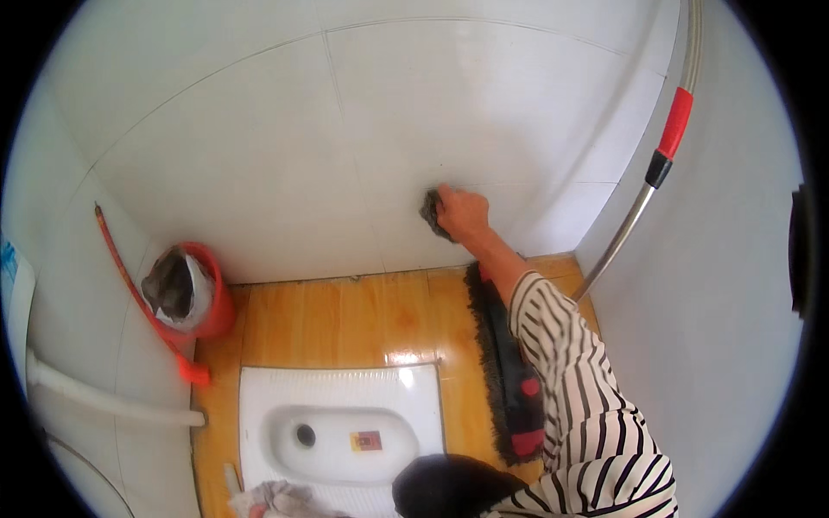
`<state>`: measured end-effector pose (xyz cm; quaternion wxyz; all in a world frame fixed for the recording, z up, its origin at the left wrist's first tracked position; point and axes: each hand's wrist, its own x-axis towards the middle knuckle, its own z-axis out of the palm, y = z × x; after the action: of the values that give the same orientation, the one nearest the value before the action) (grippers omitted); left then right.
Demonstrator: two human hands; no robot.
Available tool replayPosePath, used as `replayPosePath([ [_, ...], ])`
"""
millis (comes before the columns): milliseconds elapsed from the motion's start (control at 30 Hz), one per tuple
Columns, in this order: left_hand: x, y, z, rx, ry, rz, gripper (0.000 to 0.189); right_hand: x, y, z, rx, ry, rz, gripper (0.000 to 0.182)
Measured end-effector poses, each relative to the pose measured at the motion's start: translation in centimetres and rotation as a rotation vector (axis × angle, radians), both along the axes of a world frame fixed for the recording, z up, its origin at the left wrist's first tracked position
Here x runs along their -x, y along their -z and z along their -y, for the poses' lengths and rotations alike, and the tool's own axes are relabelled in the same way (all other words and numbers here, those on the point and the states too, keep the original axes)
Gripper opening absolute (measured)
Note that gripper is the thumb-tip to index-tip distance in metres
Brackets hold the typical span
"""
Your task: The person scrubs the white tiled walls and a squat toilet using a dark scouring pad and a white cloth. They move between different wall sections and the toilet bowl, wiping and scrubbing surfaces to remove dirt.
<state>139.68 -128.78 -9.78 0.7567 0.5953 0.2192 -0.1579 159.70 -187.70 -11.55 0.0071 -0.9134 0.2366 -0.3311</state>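
Observation:
My right hand (464, 215) grips a crumpled dark grey scrubbing pad or rag (432, 213) against the white tiled wall (272, 162). Its arm, in a striped sleeve, reaches across from the lower right. At the bottom edge, my left hand (258, 510) shows only in part, holding a pale grey bunched cloth (285, 497). This cloth hangs over the near left corner of a white squat toilet pan (343, 379), set into the floor. A small coloured sticker with writing (366, 441) lies in the pan's basin.
A red bin (223, 307) with a liner stands in the left corner, beside a red-handled tool (139, 298). A dark fringed mop head (502, 362) lies right of the pan; a metal pole (622, 236) leans on the right wall. A white pipe (116, 401) runs along the left.

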Motion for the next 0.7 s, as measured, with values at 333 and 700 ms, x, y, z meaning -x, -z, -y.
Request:
replayPosePath([
  [333, 0.0, 3.2, -5.0, -0.018, -0.009, -0.094, 0.041, -2.1, -3.0, -1.7, -0.005, 0.052, 0.384, 0.017],
  [700, -1.6, 2.6, -5.9, 0.152, -0.053, -0.145, 0.037, -2.0, -6.3, -0.6, -0.027, 0.063, 0.473, 0.012],
])
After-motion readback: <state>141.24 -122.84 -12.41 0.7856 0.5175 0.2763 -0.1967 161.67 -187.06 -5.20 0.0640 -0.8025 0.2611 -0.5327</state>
